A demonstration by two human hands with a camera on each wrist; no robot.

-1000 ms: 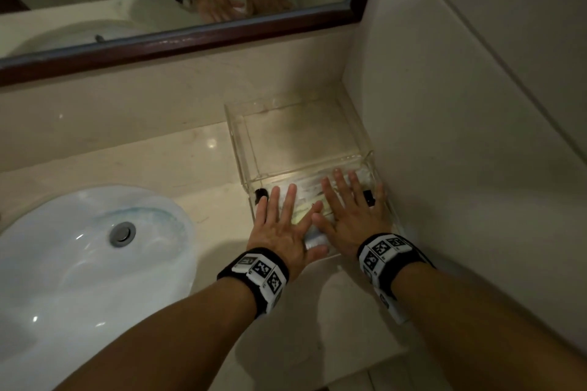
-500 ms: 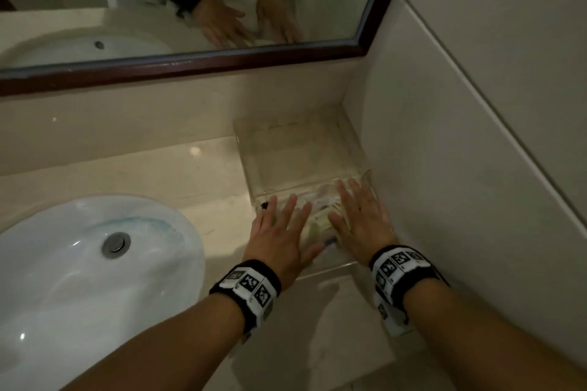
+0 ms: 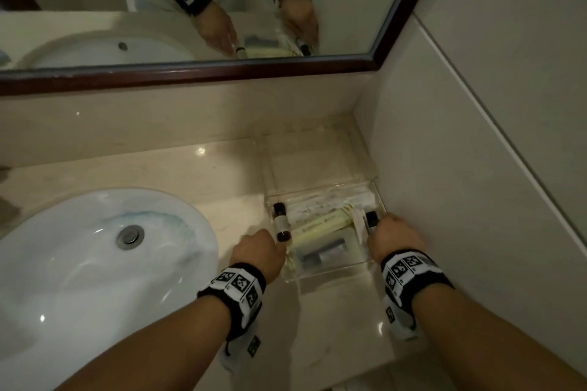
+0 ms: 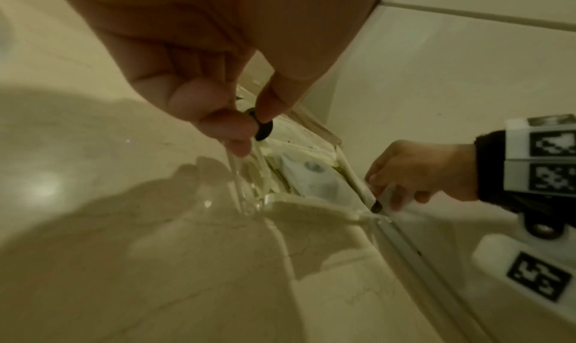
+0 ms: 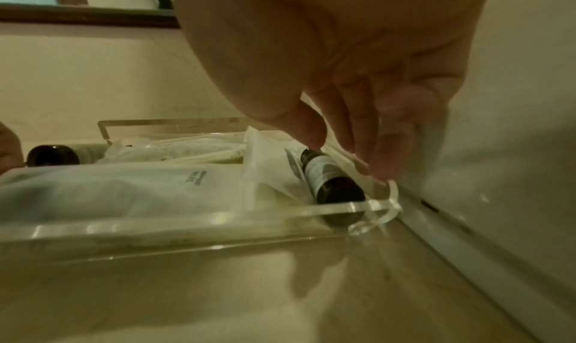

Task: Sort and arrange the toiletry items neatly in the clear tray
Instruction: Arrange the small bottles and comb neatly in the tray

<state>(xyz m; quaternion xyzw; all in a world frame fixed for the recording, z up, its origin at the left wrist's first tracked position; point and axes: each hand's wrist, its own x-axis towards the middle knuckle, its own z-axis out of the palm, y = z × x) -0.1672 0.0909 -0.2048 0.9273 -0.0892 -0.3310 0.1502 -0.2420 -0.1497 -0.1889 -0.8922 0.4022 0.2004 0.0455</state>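
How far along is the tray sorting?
Mostly done: sachets lie flat in the clear tray, a dark bottle at each side. In hand: left hand pinches the left bottle; right hand touches the right bottle. Left: final straightening.

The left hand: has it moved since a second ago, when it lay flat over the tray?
Yes. The left hand has drawn back toward the person and leftward, from over the clear plastic tray to its sink-side edge, pinching a small dark bottle.

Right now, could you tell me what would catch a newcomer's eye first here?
Two hands at a clear tray in the counter's right corner: the left hand pinches a dark bottle at the tray's left edge, the right hand touches another at its right. A white sink lies left.
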